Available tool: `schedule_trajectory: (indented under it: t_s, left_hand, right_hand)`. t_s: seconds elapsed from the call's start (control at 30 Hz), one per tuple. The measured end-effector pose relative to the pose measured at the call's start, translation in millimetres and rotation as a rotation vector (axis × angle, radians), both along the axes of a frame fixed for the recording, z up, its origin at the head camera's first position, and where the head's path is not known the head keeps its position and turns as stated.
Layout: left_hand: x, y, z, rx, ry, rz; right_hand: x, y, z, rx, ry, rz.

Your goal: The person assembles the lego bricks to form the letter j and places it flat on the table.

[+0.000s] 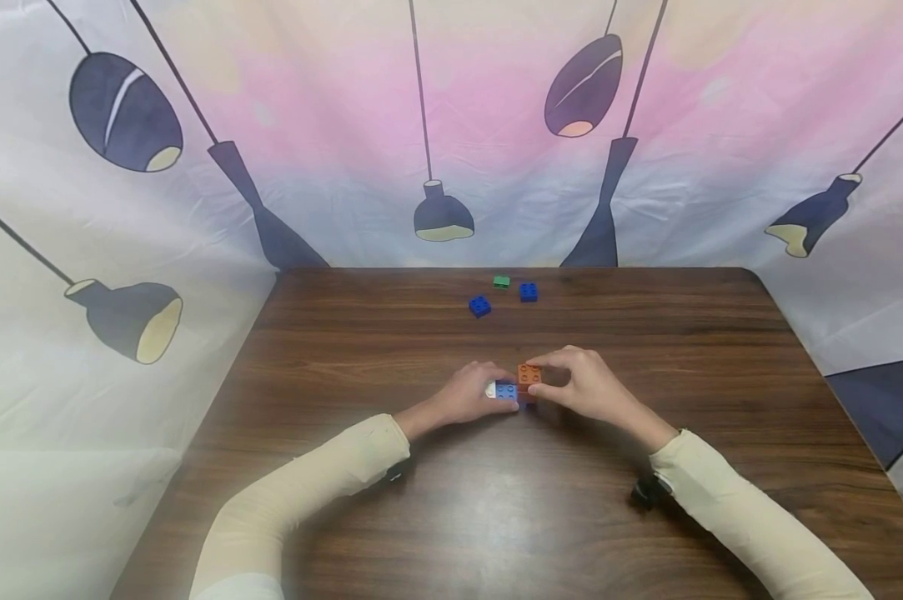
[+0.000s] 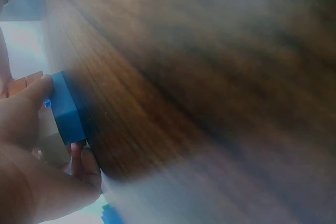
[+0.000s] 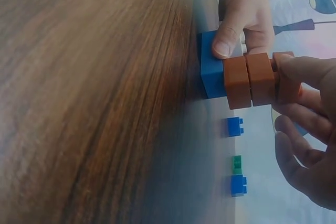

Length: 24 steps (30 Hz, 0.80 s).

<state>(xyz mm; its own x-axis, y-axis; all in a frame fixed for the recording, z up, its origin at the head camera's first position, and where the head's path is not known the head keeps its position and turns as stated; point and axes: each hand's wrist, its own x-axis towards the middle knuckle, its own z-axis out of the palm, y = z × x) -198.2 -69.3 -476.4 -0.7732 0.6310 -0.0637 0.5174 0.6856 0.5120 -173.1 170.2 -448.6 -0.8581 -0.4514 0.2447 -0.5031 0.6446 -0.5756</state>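
A blue brick (image 3: 210, 74) forms the base of a small build on the table. Two orange bricks (image 3: 237, 82) are stacked on one end of it, and a white brick (image 1: 491, 389) sits toward the other end, beside a light blue studded top (image 1: 506, 391). My left hand (image 1: 468, 393) grips this base from the left, thumb on its near side. Between thumb and fingers, my right hand (image 1: 589, 385) pinches a third orange brick (image 3: 287, 83) over the orange stack. A narrow gap shows below that brick in the right wrist view; whether the studs touch is unclear.
Toward the table's far edge lie two loose blue bricks (image 1: 479, 306) and a green brick (image 1: 501, 282). The brown wooden table (image 1: 391, 517) reaches a hanging cloth (image 1: 361, 208) printed with lamps at the back and sides.
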Motion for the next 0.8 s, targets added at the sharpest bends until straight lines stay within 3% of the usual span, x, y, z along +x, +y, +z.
schedule_trajectory:
  t_s: [0.47,0.8]
  left_hand:
    - [0.5,0.2,-0.2,-0.014,0.009,0.0]
    - [-0.5,-0.3,-1.4,0.005,0.005,-0.007]
  right_hand:
    - [2.1,-1.1,0.8,0.016,0.015,0.019]
    - [1.4,-1.4,1.4,0.059,0.101,0.049]
